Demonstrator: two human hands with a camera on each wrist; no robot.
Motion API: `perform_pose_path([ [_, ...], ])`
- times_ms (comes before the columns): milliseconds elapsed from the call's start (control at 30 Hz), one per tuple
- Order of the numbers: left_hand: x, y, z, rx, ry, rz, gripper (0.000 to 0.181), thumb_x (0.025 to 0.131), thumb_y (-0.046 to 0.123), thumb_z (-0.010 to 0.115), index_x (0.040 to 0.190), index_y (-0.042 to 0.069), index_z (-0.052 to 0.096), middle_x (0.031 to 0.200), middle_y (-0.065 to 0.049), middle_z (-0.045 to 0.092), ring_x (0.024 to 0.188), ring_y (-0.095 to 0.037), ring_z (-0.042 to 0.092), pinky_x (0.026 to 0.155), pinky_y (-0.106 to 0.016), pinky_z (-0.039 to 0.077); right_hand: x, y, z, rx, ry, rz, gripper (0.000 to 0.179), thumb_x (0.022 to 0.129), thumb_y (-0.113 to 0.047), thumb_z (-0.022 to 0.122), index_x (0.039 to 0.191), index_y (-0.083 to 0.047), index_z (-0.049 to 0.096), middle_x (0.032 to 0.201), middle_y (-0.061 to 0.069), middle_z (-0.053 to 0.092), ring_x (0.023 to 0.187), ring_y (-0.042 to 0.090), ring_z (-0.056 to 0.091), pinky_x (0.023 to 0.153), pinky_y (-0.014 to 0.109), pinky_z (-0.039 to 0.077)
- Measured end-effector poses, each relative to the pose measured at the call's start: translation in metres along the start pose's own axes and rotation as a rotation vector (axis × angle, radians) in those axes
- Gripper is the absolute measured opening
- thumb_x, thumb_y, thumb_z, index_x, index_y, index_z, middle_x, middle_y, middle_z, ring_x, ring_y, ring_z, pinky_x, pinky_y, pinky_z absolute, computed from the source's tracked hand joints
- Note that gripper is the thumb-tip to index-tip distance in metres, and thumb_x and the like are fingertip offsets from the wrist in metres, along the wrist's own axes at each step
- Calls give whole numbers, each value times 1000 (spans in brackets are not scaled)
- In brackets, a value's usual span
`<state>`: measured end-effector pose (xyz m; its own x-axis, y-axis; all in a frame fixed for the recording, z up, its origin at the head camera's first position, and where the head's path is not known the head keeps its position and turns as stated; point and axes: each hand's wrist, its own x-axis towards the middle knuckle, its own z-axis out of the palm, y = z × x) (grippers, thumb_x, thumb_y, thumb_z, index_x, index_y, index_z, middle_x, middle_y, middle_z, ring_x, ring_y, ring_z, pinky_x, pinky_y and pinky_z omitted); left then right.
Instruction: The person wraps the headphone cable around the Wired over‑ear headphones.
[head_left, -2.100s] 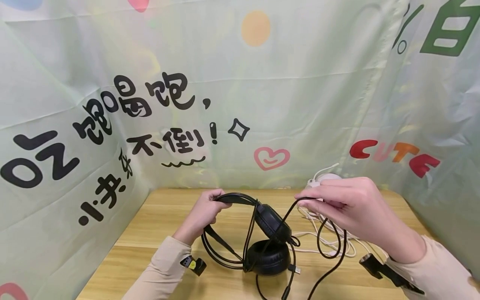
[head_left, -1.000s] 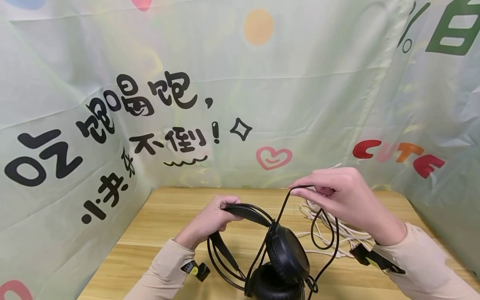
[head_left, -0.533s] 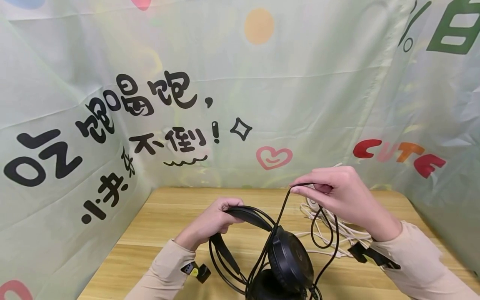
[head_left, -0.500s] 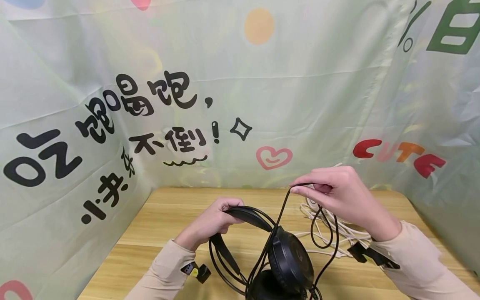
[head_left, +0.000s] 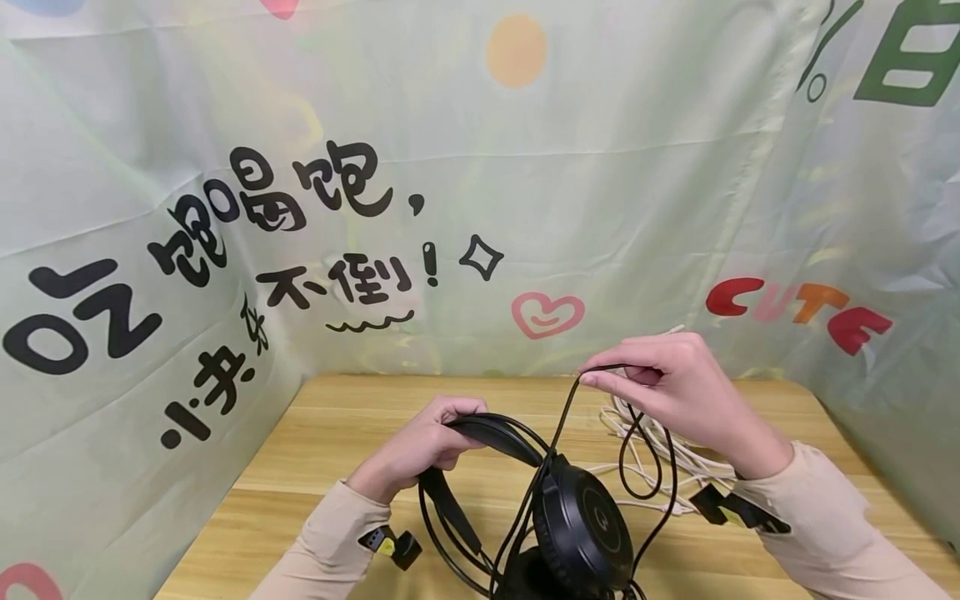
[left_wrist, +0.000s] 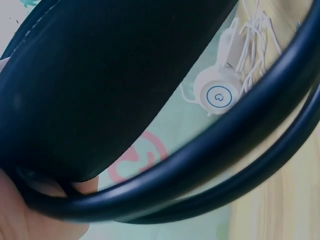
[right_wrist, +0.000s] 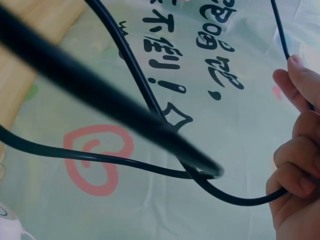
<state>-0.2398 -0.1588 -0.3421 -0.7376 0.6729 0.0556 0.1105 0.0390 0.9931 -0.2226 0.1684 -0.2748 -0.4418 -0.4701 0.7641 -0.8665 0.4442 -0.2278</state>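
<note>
Black over-ear headphones (head_left: 588,525) hang tilted above the table, the lower ear cup running off the bottom edge of the head view. My left hand (head_left: 423,446) grips their headband; in the left wrist view the padded band (left_wrist: 100,85) and its two outer tubes fill much of the picture. My right hand (head_left: 682,392) pinches the black cable (head_left: 567,417) between thumb and forefinger, up and to the right of the ear cups. A loop of that cable (right_wrist: 235,200) droops below the right hand, whose other fingers curl round a second stretch of it.
White earphones with a round case (left_wrist: 218,92) and a tangle of white cords (head_left: 705,471) lie at the back right of the wooden table (head_left: 337,417), partly behind my right hand. A printed cloth (head_left: 637,208) walls in the back and both sides.
The headphones have moved right and toward me, the upper ear cup turning its outer face into view. My right hand has shifted slightly left and up, drawing the cable taut over the ear cup.
</note>
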Motion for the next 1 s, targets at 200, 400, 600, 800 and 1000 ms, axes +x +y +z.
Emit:
perform_pose_path([
  [200, 1, -1, -1, -7, -4, 16, 12, 96, 5, 63, 89, 3, 54, 62, 10, 29, 46, -6, 18, 45, -20, 20, -4, 7, 3, 9, -5, 47, 32, 82, -5, 91, 100, -31, 84, 67, -25, 52, 59, -9, 27, 55, 11, 33],
  [400, 2, -2, 0, -20, -12, 32, 17, 99, 7, 63, 90, -2, 51, 61, 9, 27, 46, -7, 17, 45, -21, 18, -10, 15, 11, 58, -3, 129, 27, 87, -7, 88, 98, -31, 84, 72, -23, 64, 58, -8, 34, 54, 14, 37],
  [600, 4, -4, 0, -69, -11, 34, 14, 98, 3, 55, 86, 8, 50, 56, 10, 28, 46, -8, 18, 45, -22, 19, -18, 22, 20, 103, -16, 288, 19, 92, -13, 85, 97, -31, 84, 62, -17, 50, 57, -2, 31, 52, 21, 36],
  [800, 5, -5, 1, -100, -20, 47, 16, 98, 3, 56, 86, 11, 51, 56, 10, 28, 46, -8, 18, 44, -22, 17, -24, 30, 29, 109, -37, 371, 14, 93, -18, 85, 94, -31, 83, 62, -16, 55, 55, -1, 36, 52, 22, 38],
  [1000, 6, -5, 2, -108, -27, 54, 17, 99, 3, 55, 85, 11, 49, 56, 10, 28, 46, -8, 18, 44, -23, 16, -29, 33, 36, 216, -72, 443, 8, 96, -18, 82, 96, -26, 84, 74, -10, 71, 57, 0, 39, 53, 22, 41],
])
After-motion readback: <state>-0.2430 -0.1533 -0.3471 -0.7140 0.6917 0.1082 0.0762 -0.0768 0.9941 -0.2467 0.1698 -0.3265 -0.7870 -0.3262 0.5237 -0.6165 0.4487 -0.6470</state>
